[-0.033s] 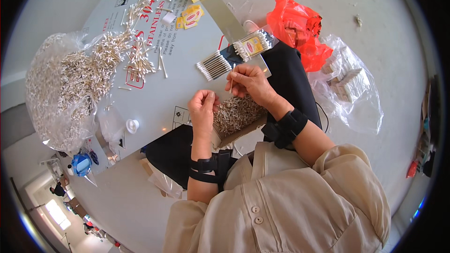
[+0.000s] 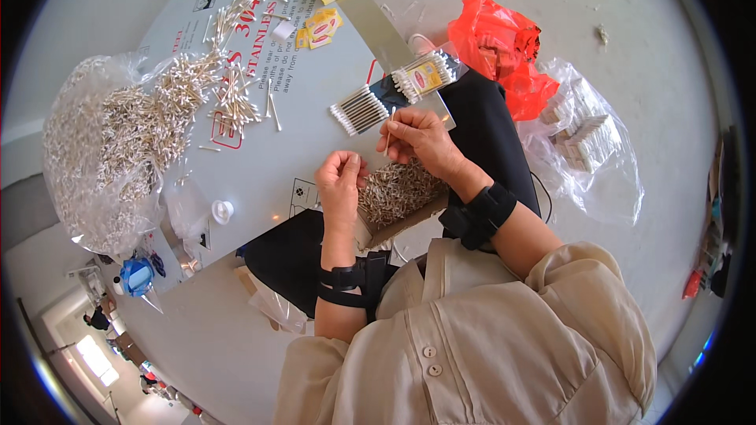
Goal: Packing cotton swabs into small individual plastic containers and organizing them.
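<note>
My right hand (image 2: 421,138) pinches a cotton swab (image 2: 389,132) near the table's edge, its white tip pointing up. Close by on the left, my left hand (image 2: 340,177) is closed, thumb against the curled fingers; whatever it holds, if anything, is hidden. Below both hands sits an open cardboard box (image 2: 400,195) full of loose cotton swabs. Just beyond my hands, a flat row of cotton swabs (image 2: 360,109) lies side by side on the table. Next to it is a clear pack of cotton swabs (image 2: 424,76) with a yellow card.
A big clear bag (image 2: 102,149) spills cotton swabs across the table (image 2: 268,165) at left. Yellow cards (image 2: 321,27) lie farther back. A small white round container (image 2: 223,212) stands near the left edge. On the right are a red bag (image 2: 500,51) and a clear bag of white packs (image 2: 591,142).
</note>
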The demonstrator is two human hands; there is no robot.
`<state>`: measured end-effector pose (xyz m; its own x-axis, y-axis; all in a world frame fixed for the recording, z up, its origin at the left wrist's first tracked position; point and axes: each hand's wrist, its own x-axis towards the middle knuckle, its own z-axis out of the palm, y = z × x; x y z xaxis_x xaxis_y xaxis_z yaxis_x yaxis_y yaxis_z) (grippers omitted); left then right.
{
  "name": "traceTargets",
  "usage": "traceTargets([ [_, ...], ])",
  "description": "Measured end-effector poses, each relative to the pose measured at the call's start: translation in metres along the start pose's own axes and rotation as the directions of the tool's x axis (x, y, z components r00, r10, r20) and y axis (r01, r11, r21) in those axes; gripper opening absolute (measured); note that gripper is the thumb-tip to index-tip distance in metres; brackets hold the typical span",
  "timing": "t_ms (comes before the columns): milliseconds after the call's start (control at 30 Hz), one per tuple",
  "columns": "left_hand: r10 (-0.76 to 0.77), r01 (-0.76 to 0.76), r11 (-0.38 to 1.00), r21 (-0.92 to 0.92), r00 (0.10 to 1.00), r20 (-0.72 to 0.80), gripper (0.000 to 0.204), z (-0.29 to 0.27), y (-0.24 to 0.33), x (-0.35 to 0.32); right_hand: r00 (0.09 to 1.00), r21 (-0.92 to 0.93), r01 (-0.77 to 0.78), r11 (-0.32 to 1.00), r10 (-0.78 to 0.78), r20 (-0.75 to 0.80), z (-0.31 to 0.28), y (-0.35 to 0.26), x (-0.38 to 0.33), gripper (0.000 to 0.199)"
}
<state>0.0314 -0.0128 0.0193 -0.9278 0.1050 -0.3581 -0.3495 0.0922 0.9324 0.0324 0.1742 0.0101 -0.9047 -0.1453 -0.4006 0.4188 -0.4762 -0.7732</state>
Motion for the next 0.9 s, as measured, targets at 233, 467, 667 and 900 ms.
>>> traceTargets([
  [233,0.012,-0.012,1.0,0.005,1.0,-0.01,0.015,0.004,-0.001,-0.001,0.999,0.145,-0.01,0.989,0.003,0.047,-0.003,0.004,0.004,0.021],
  [467,0.033,-0.034,0.999,0.004,0.998,0.052,0.011,0.011,0.005,-0.004,0.996,0.125,0.043,0.991,-0.051,0.066,-0.004,0.004,0.003,0.019],
  [667,0.054,-0.053,0.999,-0.01,0.997,0.061,0.012,0.019,0.007,-0.004,0.984,-0.012,0.148,0.989,-0.146,0.099,-0.001,0.002,0.001,0.019],
  [900,0.117,-0.117,0.993,-0.013,0.992,0.05,0.007,0.016,0.001,-0.002,0.963,-0.112,0.216,0.97,-0.192,0.19,0.006,-0.004,-0.003,0.016],
])
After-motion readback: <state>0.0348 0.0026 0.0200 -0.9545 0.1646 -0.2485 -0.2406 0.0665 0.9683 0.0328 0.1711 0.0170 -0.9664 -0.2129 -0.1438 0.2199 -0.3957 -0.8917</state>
